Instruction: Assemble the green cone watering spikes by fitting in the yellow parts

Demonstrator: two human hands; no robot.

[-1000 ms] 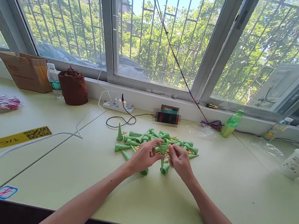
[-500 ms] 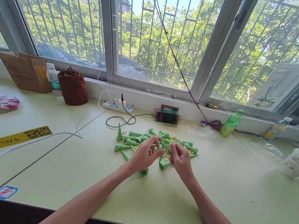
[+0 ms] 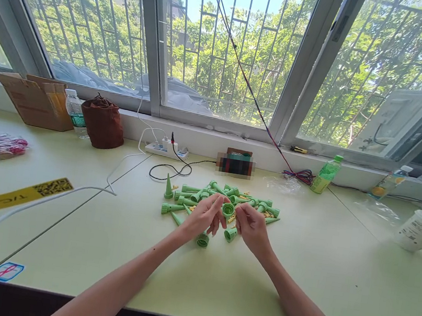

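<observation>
In the left hand (image 3: 205, 214), a green cone (image 3: 228, 211) is gripped near its rim, the round mouth turned up toward the viewer. The right hand (image 3: 254, 227) is drawn into a pinch just beside that rim; whether a small piece is held in it cannot be told. The cone is probably best steadied by its outer wall, with the rim left free and the mouth tilted so that the inside can be seen. Only light pressure seems called for, since the wall looks thin and could be squeezed out of round. Its plastic appears stiff and smooth, with rings moulded inside the mouth.

Around the hands, similar green cones (image 3: 175, 209) are heaped mostly on their sides, broad collars joined to tapering points, and small yellow pieces (image 3: 245, 194) are scattered among them. At the left, an upright cone (image 3: 169, 188) is stood point upward. All are borne by a smooth, pale table (image 3: 191, 287). Farther back, a soft, gathered brown bag (image 3: 103, 123) and a creased cardboard box (image 3: 32, 102) are set.
</observation>
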